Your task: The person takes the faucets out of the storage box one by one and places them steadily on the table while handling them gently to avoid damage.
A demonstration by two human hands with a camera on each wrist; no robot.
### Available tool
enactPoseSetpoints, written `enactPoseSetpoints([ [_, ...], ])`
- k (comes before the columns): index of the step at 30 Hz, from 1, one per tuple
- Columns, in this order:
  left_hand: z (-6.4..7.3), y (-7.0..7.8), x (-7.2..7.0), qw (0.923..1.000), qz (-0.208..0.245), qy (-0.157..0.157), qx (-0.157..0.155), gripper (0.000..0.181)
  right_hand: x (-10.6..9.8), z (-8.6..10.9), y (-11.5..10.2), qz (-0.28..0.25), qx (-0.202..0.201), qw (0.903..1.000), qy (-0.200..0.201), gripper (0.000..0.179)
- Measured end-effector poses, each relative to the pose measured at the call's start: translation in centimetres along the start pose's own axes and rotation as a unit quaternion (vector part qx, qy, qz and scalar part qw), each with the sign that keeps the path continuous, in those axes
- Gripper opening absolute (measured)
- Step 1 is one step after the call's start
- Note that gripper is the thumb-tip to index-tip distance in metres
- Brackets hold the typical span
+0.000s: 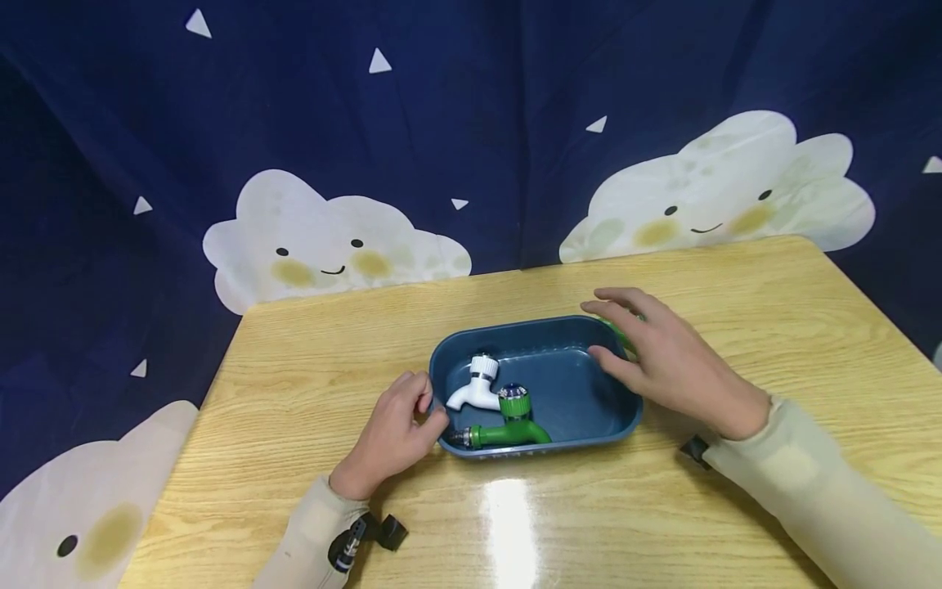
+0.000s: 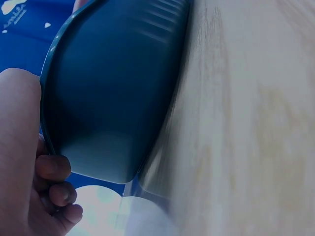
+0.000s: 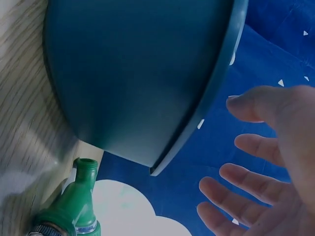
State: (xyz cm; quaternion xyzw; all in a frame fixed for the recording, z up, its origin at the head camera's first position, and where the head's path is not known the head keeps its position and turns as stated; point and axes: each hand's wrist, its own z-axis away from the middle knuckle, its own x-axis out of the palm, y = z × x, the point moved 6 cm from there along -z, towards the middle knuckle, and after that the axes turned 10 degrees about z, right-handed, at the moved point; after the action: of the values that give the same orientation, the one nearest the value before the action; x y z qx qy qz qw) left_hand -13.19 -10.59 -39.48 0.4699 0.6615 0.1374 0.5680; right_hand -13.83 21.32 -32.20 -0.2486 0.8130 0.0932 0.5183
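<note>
On the tabletop (image 1: 316, 360): blue tub (image 1: 577, 393) sits upright near the middle, well short of the curtain (image 1: 441, 147), mouth up, long side across the view.
Tub contents: white tap (image 1: 481, 391) and inner green tap (image 1: 515, 429), both toward the tub's left end; right half of the tub floor is bare.
Outer green tap (image 3: 76, 201): outside the tub, on the tabletop just past the right end near the far corner. Mostly behind the hand in the head view; the right wrist view shows it better.
Progress: my read, partway. Two taps are in, one is out; the outer one looks like the leftover item.
Left hand (image 1: 393, 433): at the tub's left end, forearm coming in from the near left. Fingers curled in, thumb at the rim. Looks like a grip on the rim, though the exact contact is partly hidden.
Right hand (image 1: 662, 352): above the tub's right end, forearm angled in from the near right. Thumb reaches over the tub, other fingers stretch toward its far side. Fingers spread wide, gap between thumb and the rest, holding nothing; apart from the outer green tap in the right wrist view.
</note>
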Motion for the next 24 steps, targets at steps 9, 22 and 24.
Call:
enactPoseSetpoints([
  [9,-0.1,0.0,0.0,1.0,-0.003,0.001,0.002,0.026,0.1,0.0,-1.0,0.006,-0.029,0.9994,0.016,0.054],
  [22,0.0,0.1,0.0,1.0,-0.003,0.0,-0.001,0.026,0.8,0.1,-2.3,0.002,-0.051,0.9987,0.001,0.052],
  [24,0.0,0.1,0.0,1.0,-0.002,0.0,-0.001,0.026,0.8,0.1,-2.4,0.003,-0.052,0.9986,-0.001,0.052],
])
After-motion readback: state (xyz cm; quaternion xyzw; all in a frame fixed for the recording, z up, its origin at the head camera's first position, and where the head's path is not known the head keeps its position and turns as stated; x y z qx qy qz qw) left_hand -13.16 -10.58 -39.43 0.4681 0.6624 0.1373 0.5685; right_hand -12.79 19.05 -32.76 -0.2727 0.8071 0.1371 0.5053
